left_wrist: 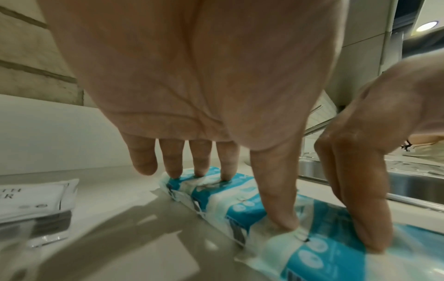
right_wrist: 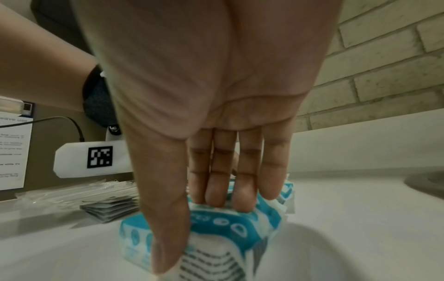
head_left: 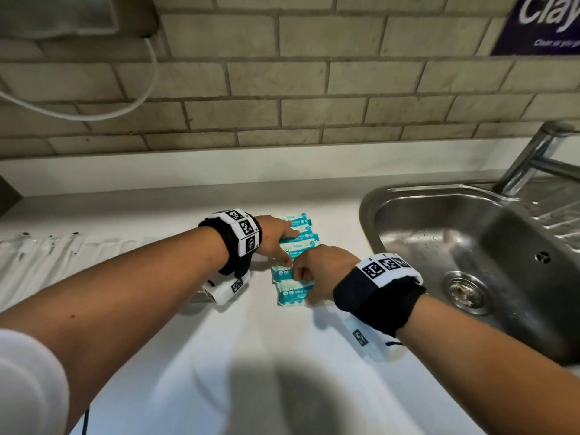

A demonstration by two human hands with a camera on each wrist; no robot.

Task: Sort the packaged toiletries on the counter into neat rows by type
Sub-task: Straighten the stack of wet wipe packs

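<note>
- Desk (head_left: 257,356): white and smooth, set against a beige brick-tile wall (head_left: 282,89), with a stainless steel sink (head_left: 470,246) at your right.
- Teal-and-white wipe packets (head_left: 293,265) lie in a row running away from you, near the sink; "MINI" reads on two.
- Your left hand (head_left: 276,238) presses spread fingers on the far packets.
- Your right hand (head_left: 317,274) pinches a near packet between thumb and curled fingers.
- Purple wall sign (head_left: 546,23) at upper right reads "Clay", cut off.
</note>
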